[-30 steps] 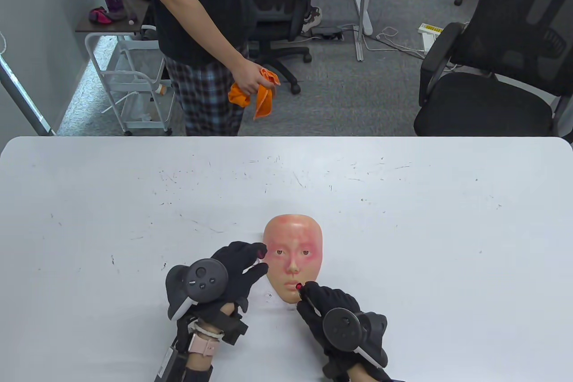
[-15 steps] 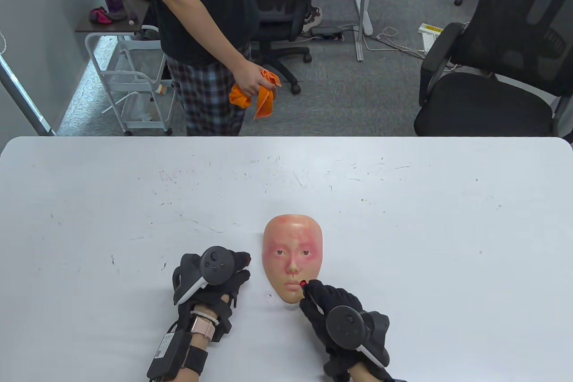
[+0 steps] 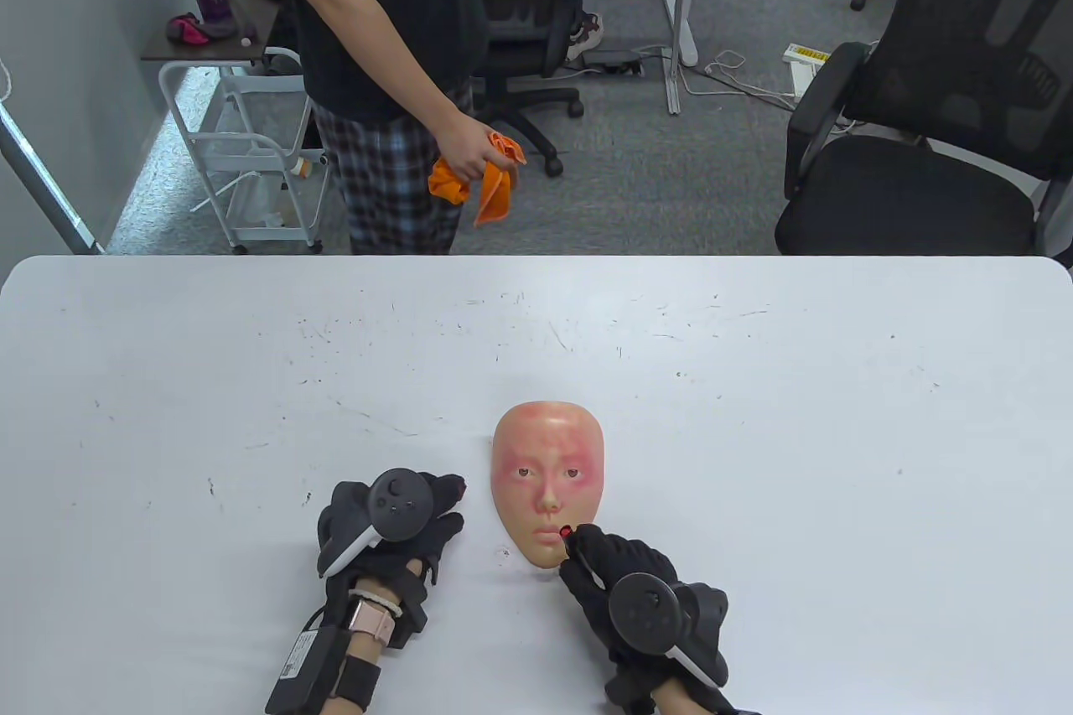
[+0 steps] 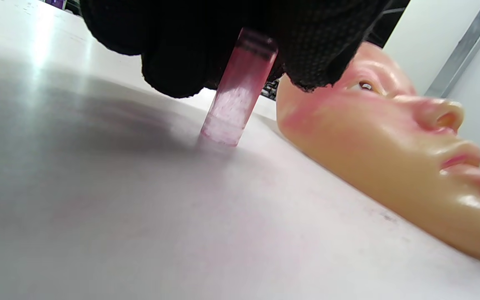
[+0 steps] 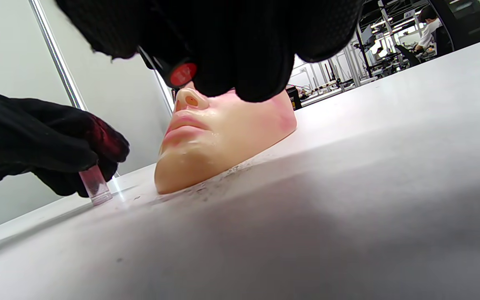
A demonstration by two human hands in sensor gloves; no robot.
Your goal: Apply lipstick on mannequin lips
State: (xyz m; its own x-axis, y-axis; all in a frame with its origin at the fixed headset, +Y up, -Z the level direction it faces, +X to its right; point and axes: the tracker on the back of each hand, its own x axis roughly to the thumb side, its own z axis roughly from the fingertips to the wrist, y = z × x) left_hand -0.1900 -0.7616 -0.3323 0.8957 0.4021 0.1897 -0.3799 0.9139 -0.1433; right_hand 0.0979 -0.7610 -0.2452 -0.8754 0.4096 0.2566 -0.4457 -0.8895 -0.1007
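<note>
A flesh-coloured mannequin face (image 3: 546, 480) lies face up on the white table (image 3: 754, 413), with pink lips (image 4: 458, 160) also visible in the right wrist view (image 5: 183, 125). My right hand (image 3: 616, 572) grips the lipstick (image 3: 567, 531), whose red tip (image 5: 183, 73) hovers just beside the mouth at the face's lower right. My left hand (image 3: 419, 510) rests to the left of the face and holds the clear pink lipstick cap (image 4: 238, 108) upright, its end touching the table; the cap also shows in the right wrist view (image 5: 94, 185).
A person in a black shirt (image 3: 377, 36) stands beyond the table's far edge holding an orange cloth (image 3: 478, 178). A black office chair (image 3: 922, 120) stands at the far right, a white cart (image 3: 251, 137) at the far left.
My left hand has pulled back from the face's left side and down to the table with the cap. My right hand has shifted the lipstick tip slightly to the right of the mouth.
</note>
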